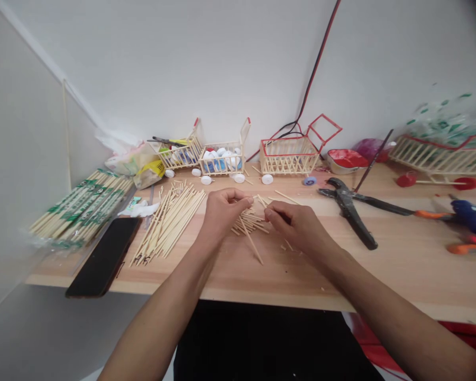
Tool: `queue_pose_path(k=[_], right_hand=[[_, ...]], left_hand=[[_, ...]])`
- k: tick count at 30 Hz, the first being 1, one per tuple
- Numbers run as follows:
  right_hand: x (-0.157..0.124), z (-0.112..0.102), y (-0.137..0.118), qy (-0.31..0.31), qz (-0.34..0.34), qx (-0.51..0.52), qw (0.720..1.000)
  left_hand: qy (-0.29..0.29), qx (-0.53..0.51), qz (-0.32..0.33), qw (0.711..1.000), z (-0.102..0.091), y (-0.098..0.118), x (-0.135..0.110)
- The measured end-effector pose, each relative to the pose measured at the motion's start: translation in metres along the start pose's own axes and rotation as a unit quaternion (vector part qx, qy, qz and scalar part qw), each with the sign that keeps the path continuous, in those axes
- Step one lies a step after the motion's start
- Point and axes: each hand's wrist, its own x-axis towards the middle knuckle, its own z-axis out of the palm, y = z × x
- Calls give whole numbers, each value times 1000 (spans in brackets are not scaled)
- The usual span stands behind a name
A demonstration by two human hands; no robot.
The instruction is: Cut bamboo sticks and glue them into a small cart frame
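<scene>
My left hand [227, 210] is closed in a pinch above a small pile of short wooden sticks [250, 219]; what lies between its fingertips is too small to make out. To its right, my right hand [289, 216] pinches a thin wooden stick [262, 201] that points up toward the left hand. One longer loose stick [250, 242] slants from the pile toward the front of the table. Left of my hands lies a heap of long bare sticks [182, 222].
Miniature stick-built carts [289, 159] line the wall. Wrapped chopstick packs [85, 206] and a phone [103, 259] lie left. On the right are black-handled cutters [351, 214], a dish of red paint [347, 159] and a blue-orange tool [472, 217].
</scene>
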Motion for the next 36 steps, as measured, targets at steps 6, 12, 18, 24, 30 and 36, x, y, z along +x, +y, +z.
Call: queue_pose_path(k=[6,12,18,24,30,36], right_hand=[[0,-1,-1,2,-1,6,1000],[1,-1,0,3,-3,-7,1000],[0,0,-1,5,0,-6,1000],[-1,1,0,0,-6,-5,1000],[0,1,1,-2,-8,-7,1000],[0,1,2,-1,-4,-13,1000]], left_hand=[[4,-3,-2,1000,0,-1,1],[2,3,6,1000,-1,-5,2],[2,10,16,1000,-1,-6,2],[2,9,12,1000,-1,-5,2],[-3,10,3,1000,-1,-1,1],[-3,5,-3,1000,-1,2,0]])
